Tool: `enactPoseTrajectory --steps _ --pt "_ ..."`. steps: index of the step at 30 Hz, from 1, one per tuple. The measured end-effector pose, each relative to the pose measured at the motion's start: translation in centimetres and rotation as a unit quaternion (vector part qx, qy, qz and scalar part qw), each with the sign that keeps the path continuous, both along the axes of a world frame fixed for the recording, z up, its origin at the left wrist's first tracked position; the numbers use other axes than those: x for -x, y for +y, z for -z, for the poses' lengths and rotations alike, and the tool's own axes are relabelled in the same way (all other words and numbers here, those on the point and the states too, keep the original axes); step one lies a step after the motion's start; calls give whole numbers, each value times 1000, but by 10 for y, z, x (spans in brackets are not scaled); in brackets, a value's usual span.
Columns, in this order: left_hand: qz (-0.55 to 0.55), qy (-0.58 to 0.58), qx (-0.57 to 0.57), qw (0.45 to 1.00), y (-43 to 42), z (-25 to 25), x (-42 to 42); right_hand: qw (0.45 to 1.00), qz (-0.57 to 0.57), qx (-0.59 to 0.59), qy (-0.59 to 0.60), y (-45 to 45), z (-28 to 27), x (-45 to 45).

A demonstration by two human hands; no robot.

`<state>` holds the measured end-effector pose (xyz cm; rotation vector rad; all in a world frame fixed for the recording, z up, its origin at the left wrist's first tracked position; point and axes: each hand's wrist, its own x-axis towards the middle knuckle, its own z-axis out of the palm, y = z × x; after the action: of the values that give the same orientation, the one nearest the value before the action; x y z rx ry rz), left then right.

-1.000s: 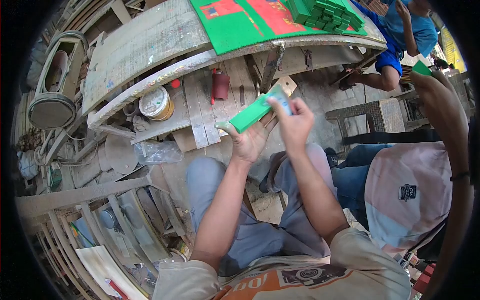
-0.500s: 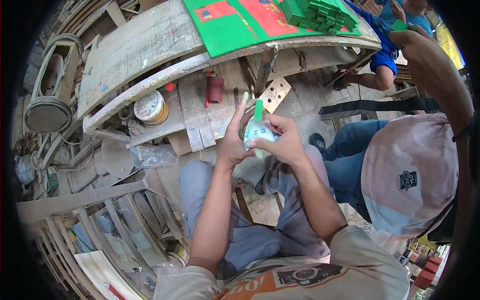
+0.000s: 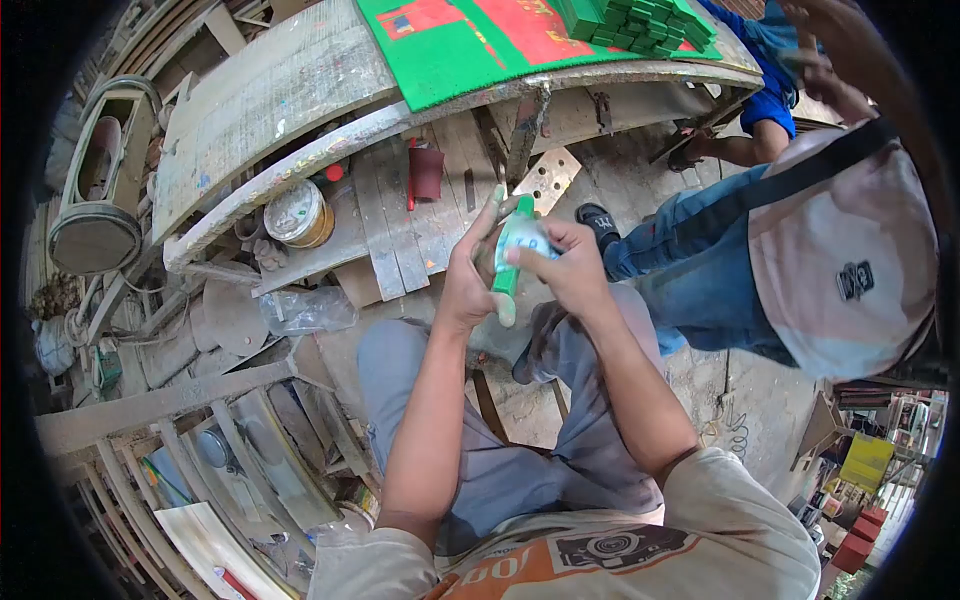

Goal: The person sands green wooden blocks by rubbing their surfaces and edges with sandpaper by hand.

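Note:
Above my knees, my left hand [image 3: 472, 268] is wrapped around a narrow green strip [image 3: 505, 281], with its fingers behind it and dusty with pale powder. My right hand [image 3: 577, 268] pinches a white sheet piece with blue printed letters [image 3: 524, 240], which is pressed over the middle of the strip. The strip's top and lower ends stick out past the white piece. Whether the white piece is cloth or paper I cannot tell, since it is blurred.
A worktable [image 3: 270, 95] ahead bears a green mat [image 3: 440, 75] and a stack of green blocks [image 3: 650, 28]. Under it are a paint bucket [image 3: 297, 213] and a maroon cylinder [image 3: 426, 172]. A co-worker in a pale cap [image 3: 830, 270] is close on the right; another person sits beyond.
My right hand and the white piece have shifted up and slightly right, baring the strip's lower part. The co-worker's cap and legs have moved, and their raised arm is now higher.

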<state>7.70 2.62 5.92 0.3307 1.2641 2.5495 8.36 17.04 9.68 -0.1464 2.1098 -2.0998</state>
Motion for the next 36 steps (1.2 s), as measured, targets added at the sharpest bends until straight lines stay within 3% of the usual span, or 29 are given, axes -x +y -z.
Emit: enactPoseTrajectory --steps 6,8,9,11,14,15,17,18,20,21,23,24,26,30,36 --pt "28 -18 -45 998 5 -21 -12 979 192 -61 -13 33 19 26" --pt "-27 -147 -61 987 9 -44 -10 945 324 -43 -13 42 35 31" --pt "-27 -143 -61 987 6 -36 -9 945 324 -41 -10 37 23 27" --pt "-13 7 -39 999 1 -10 -6 954 289 66 34 18 -7 6" --pt "-38 56 25 997 8 -10 -8 987 66 -20 148 -12 -5 -21" --pt "-38 54 27 997 7 -9 -8 987 66 -18 146 -13 -5 -21" --pt "-40 43 36 998 4 -5 -9 971 126 -149 138 -16 -5 -24" --pt "-38 42 39 998 2 -6 -10 976 165 -106 96 -18 -13 -20" --pt "8 10 -25 1000 0 -14 -13 972 215 -50 76 -3 -1 7" --pt "10 12 -27 1000 1 -17 -14 962 242 -90 85 10 14 19" --pt "62 47 -157 985 0 -25 -17 924 302 -217 84 27 25 29" --pt "62 48 -157 985 -4 -28 -16 924 303 -216 85 27 23 28" --pt "71 -11 -153 986 -14 -34 -12 944 325 47 -40 23 19 22" --pt "33 -54 -155 986 -11 -30 -9 945 304 114 -42 11 11 15" --pt "73 -24 14 997 -8 -2 -9 948 213 234 -26 7 17 12"
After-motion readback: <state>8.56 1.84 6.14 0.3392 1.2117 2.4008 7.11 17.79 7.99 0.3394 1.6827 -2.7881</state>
